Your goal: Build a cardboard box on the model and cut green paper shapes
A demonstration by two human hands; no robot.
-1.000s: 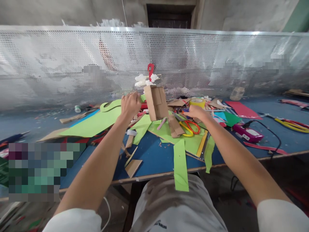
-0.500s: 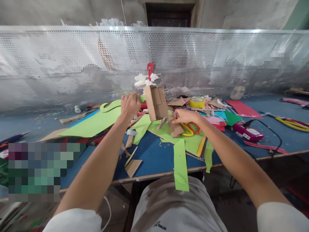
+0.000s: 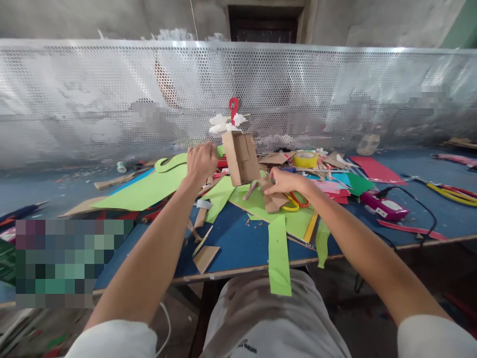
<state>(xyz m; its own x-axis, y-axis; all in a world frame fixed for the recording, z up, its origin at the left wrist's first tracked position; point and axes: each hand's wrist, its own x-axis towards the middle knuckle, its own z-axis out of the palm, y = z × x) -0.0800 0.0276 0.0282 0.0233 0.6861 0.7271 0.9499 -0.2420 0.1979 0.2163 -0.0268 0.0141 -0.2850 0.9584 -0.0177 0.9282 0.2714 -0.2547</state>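
My left hand (image 3: 201,161) is closed in a fist just left of an upright cardboard box (image 3: 242,158); what it grips is hidden, though a bit of green paper shows at its thumb. White foam bits and a red hook shape (image 3: 233,110) stick up from the box top. My right hand (image 3: 285,181) is to the right of the box base, its fingers pinched on a folded cardboard piece (image 3: 271,197) that lies on green paper (image 3: 149,186). Orange and yellow scissors (image 3: 296,202) lie right under that hand.
The blue table (image 3: 238,243) is littered with paper and cardboard scraps. A green strip (image 3: 278,256) hangs over its front edge. A yellow tape roll (image 3: 304,159), a pink device (image 3: 382,206) with a black cable, and red sheets lie to the right. A perforated metal screen (image 3: 112,99) backs the table.
My right hand has moved left from beside the tape roll, over the scissors, to the folded cardboard piece and closed its fingers on it. My left hand has stayed in place.
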